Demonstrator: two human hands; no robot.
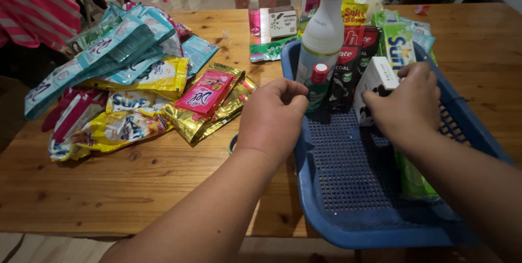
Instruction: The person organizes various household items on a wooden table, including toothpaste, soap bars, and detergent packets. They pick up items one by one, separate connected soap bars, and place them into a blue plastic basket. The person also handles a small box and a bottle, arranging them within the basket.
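Note:
A blue plastic basket [331,225] sits on the wooden table [109,187] at the right. Inside stand a tall white bottle with a green cap [325,29], a small green bottle with a red cap [317,86], dark toothpaste boxes [348,73] and a white and black box [375,81]. My left hand [272,119] rests at the basket's left rim, fingers curled beside the small bottle. My right hand [405,105] is inside the basket, gripping the white and black box. A green packet [413,179] lies under my right forearm.
A heap of sachet strips, teal [103,51], yellow [125,121], gold [217,108] and pink [204,92], covers the table's left half. A slim pink spray bottle [254,10] and a small box [283,21] stand at the back. Striped cloth [38,2] hangs far left.

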